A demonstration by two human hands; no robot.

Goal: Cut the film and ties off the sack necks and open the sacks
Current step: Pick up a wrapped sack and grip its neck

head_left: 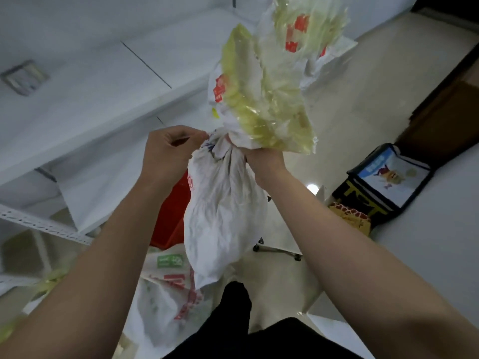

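Head view: white sack (225, 203) hangs in midair above the floor (350, 104), its tied neck gripped by the curled fingers of the right hand (261, 156). Yellowish film (259, 99) wraps the flared top. The left hand (171, 151) pinches the neck's other side. Beneath lie a printed sack (168, 288) and a red crate (171, 216).

White sack (223, 211), yellowish clear film (261, 99), red crate (169, 216), red-printed white sack (166, 294)
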